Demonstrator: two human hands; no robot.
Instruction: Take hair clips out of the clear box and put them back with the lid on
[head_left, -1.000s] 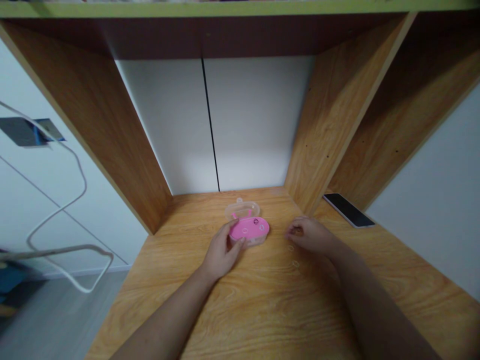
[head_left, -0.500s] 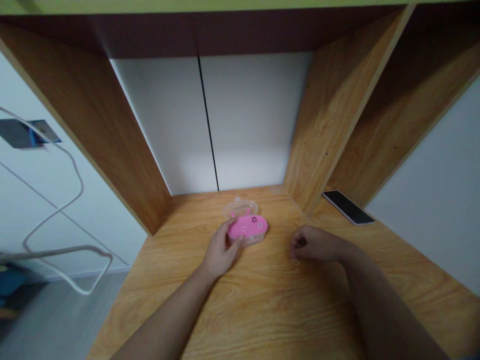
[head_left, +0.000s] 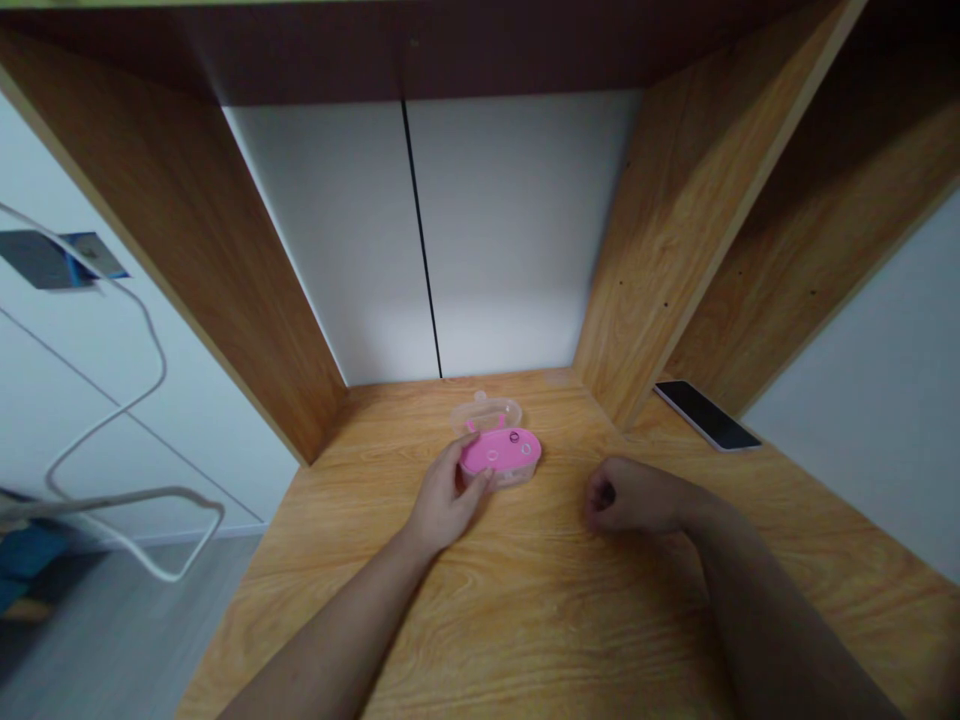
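Note:
A small oval box (head_left: 516,474) with clear sides and a pink top sits on the wooden desk, its clear lid (head_left: 487,412) flipped open toward the back panel. On the pink top lie small thin rings, perhaps hair ties: a dark ring (head_left: 514,437) and two pale rings, one of them a pale ring (head_left: 526,449) near the right end. My left hand (head_left: 441,500) grips the box's left end between thumb and fingers. Right of the box, my right hand (head_left: 630,495) is curled just above the desk, fingers closed; anything inside them is hidden.
A dark-screened phone (head_left: 709,415) lies at the right, beside the upright wooden divider (head_left: 637,300). A wooden side panel (head_left: 225,270) stands at left, with a white cable (head_left: 150,370) hanging beyond it. A shelf (head_left: 450,50) overhangs the desk.
The view has shifted slightly. My left hand stays on the box. Something faint below my right fingertips no longer shows, and those fingers look more tightly curled.

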